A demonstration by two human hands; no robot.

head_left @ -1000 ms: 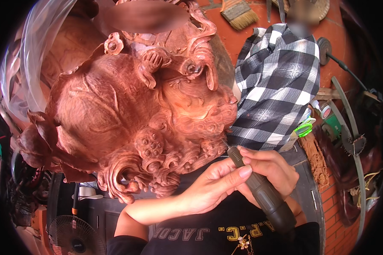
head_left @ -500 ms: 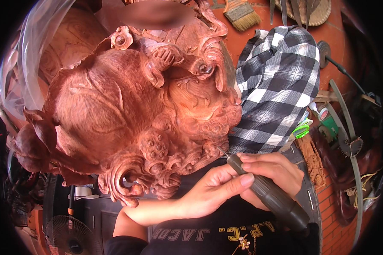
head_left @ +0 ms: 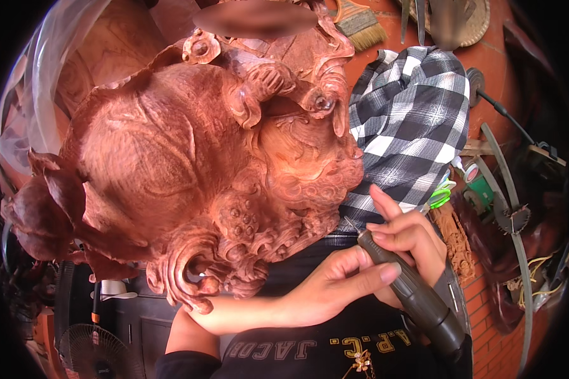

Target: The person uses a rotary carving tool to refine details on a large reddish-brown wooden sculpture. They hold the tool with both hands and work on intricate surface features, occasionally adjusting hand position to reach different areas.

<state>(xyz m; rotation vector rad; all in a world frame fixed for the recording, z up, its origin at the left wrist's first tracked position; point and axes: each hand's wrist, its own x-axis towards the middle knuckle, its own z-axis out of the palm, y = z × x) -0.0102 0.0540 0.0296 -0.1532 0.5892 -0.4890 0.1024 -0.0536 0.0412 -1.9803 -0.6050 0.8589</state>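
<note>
A large reddish-brown wood carving point(head_left: 155, 145) with curled, scaly and rounded relief fills the left and middle. Below its right edge, a dark rotary carving tool point(head_left: 414, 294) slants with its thin metal bit toward the carving. The bit shows against the cloth, just off the wood. My right hand point(head_left: 423, 243) grips the tool near its front end, one finger raised off it. My left hand point(head_left: 332, 284) is closed against the tool's near side, thumb laid across the body. My left forearm passes beneath the carving's lower edge.
Black-and-white checked cloth point(head_left: 414, 114) lies right of the carving. A wide brush point(head_left: 360, 28) and a round woven tray point(head_left: 474, 22) sit at the far side. On the right are metal strips point(head_left: 521, 278) and a carved wood piece point(head_left: 452, 240); a fan point(head_left: 104, 347) stands lower left.
The tool and both hands have shifted slightly right, and the bit has come away from the carving's edge. One right finger has lifted. In the picture, the carving's upper part sits slightly farther right.
</note>
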